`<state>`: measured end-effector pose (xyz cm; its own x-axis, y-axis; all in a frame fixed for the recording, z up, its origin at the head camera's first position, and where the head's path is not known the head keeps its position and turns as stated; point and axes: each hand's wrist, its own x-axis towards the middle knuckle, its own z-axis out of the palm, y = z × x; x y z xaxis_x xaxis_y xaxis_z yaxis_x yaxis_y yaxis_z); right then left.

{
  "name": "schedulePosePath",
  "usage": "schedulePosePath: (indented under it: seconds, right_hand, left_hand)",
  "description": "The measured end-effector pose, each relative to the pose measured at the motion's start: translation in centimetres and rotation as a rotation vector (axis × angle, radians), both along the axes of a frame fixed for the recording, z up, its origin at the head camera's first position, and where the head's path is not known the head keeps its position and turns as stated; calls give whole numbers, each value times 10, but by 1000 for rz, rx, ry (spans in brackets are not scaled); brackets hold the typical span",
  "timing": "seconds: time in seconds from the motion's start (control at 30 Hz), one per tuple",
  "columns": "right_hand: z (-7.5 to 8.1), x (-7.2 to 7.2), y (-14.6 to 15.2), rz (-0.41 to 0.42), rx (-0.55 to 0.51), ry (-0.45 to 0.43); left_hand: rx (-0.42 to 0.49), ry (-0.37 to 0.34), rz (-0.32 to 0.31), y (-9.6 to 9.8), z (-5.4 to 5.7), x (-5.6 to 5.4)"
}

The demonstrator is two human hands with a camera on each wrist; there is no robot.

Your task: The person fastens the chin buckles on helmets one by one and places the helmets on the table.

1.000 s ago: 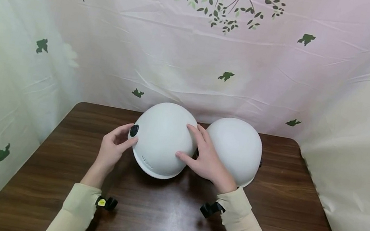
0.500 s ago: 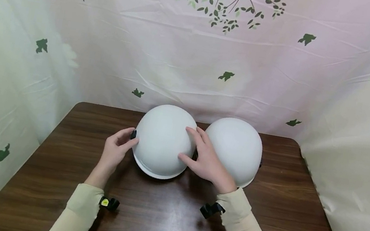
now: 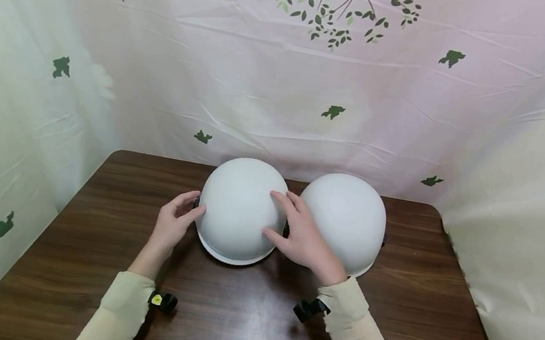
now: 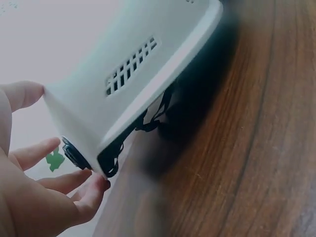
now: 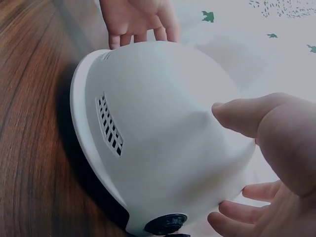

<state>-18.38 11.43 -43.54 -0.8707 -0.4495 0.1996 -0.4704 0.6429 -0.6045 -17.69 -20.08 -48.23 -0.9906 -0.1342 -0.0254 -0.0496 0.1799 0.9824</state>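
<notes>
Two white hard hats stand dome up, side by side, on the table. My left hand is at the left side of the left hard hat. In the left wrist view its thumb lies on the shell, and its bent fingers grip the lower edge near a black round knob. Against the right side of the same hat rests my right hand, fingers extended and spread, with the thumb on the dome. A slotted vent and dark straps under the rim show in the wrist views.
The right hard hat stands close beside the back of my right hand. Both hats are near the far edge of the brown wooden table. A pale cloth printed with leaves and birds hangs behind and at the sides.
The left hard hat has tipped down from a tilt to sit level, its knob and vent turning out of the head view. My left hand has moved slightly right; the right hand barely shifted.
</notes>
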Motion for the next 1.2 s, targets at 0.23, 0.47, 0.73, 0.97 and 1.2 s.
schedulePosePath:
  seconds: [0.23, 0.47, 0.73, 0.97, 1.2]
  right_hand:
    - [-2, 2, -2, -7, 41, -22]
    - [-6, 1, -2, -5, 20, -30]
    - [3, -4, 18, -25, -171, 174]
    - [14, -12, 57, -163, -177, 424]
    - [12, -23, 103, -284, 71, 389]
  left_hand:
    - [-88, 73, -68, 3, 2, 1]
    - [-329, 232, -95, 16, 8, 5]
    - [-664, 647, -132, 43, 10, 12]
    - [-791, 640, -146, 50, 10, 14]
    - [-832, 617, -118, 48, 10, 11]
